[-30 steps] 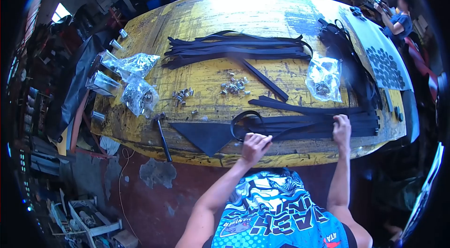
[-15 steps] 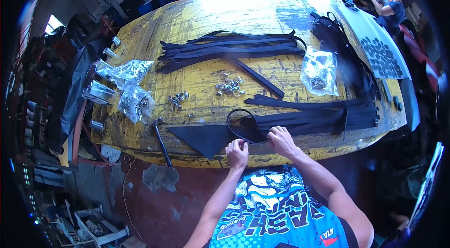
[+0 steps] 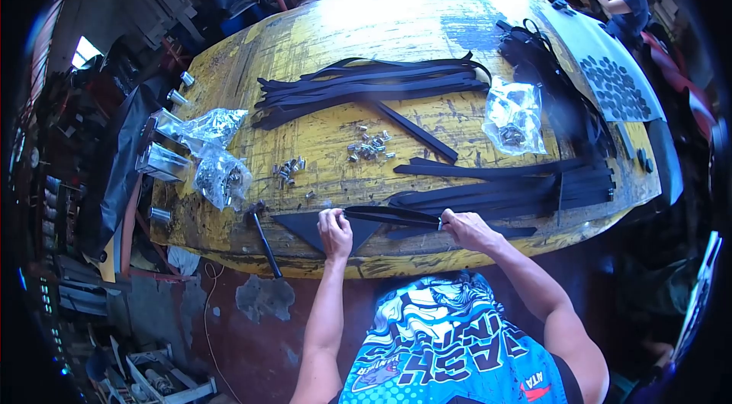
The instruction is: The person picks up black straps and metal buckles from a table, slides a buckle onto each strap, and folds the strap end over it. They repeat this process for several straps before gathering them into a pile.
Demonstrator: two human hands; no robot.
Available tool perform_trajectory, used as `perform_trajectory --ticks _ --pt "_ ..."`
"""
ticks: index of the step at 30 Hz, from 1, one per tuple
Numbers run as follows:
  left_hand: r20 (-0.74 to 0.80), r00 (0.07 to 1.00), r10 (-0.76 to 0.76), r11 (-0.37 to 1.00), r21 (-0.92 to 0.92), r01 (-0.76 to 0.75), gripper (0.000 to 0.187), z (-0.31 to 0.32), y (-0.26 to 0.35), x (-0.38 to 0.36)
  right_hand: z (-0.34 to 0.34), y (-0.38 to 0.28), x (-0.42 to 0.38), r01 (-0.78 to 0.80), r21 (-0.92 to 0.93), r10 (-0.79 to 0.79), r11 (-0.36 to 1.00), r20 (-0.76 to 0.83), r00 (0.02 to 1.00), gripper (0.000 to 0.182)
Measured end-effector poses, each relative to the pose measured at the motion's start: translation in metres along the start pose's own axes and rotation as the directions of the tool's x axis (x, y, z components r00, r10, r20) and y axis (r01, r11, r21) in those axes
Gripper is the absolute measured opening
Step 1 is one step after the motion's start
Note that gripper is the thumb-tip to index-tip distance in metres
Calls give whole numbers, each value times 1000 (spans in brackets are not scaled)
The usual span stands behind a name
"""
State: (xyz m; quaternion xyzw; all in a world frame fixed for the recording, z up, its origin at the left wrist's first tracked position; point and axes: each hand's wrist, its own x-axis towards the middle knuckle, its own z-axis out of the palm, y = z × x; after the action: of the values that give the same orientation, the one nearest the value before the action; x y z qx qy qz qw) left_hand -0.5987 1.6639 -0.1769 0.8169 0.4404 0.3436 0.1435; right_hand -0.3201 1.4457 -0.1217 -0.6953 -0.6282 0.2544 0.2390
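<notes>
A looped black strap (image 3: 393, 213) is stretched sideways between my two hands, low over the near side of the yellow table. My left hand (image 3: 335, 234) is closed on its left end, above a dark triangular sheet (image 3: 301, 227). The strap's right end is in the closed fingers of my right hand (image 3: 468, 231). A small shiny spot shows at those fingertips, too small to name. Behind the right hand lies a stack of flat black straps (image 3: 503, 194). A hammer (image 3: 264, 240) rests left of the triangular sheet.
The yellow table (image 3: 229, 175) carries small metal pieces (image 3: 370, 146), more black straps (image 3: 366, 85), and plastic bags (image 3: 516, 118) with small parts. Metal cans (image 3: 164, 162) stand at the left edge. Round dark pieces (image 3: 612, 87) cover a pale sheet at right. Another person (image 3: 629, 11) is at the far right.
My left hand has moved left and slightly up, away from the right hand. The strap's round, open loop is now pulled into a long, narrow one.
</notes>
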Motion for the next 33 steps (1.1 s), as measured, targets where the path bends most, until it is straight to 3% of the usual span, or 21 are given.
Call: perform_trajectory --ticks 3,5,6,7,8,9,12,13,20,23,29,33 --pt "64 993 -102 992 83 97 24 3 21 -12 -1 3 -4 -25 43 27 999 -38 999 17" --pt "68 995 74 997 29 -76 37 -26 95 -9 5 10 -4 6 128 5 992 -79 997 17" --pt "154 963 222 975 -53 -216 38 -35 127 -10 5 7 -5 -35 253 48 967 -45 998 17" --pt "226 895 384 917 -207 -341 40 -32 143 -17 3 -1 -4 -76 372 83 925 -4 997 18" --pt "331 830 448 885 -294 -361 48 -33 163 -23 -1 -9 -2 -116 481 108 869 43 993 18" --pt "361 798 483 872 -281 -400 54 -28 175 -28 -7 -17 -1 -177 553 145 814 102 984 20" --pt "235 813 533 831 -330 -449 44 -7 173 -28 -9 -14 0 -273 646 192 713 195 962 18" --pt "238 808 539 828 -330 -454 42 -8 174 -27 -10 -14 0 -303 724 201 619 227 953 16" --pt "220 756 617 777 -325 -539 35 -13 167 -14 -28 -29 0 -334 679 202 654 269 942 16" --pt "186 733 654 745 -327 -581 37 -17 166 -12 -27 -27 -3 -129 659 61 741 126 990 14" --pt "207 706 677 720 -383 -578 36 -11 161 -12 -46 -39 -9 -228 462 152 857 196 969 20" --pt "247 713 657 725 -468 -505 38 -5 172 -8 -50 -46 -10 -165 299 102 940 213 972 25"
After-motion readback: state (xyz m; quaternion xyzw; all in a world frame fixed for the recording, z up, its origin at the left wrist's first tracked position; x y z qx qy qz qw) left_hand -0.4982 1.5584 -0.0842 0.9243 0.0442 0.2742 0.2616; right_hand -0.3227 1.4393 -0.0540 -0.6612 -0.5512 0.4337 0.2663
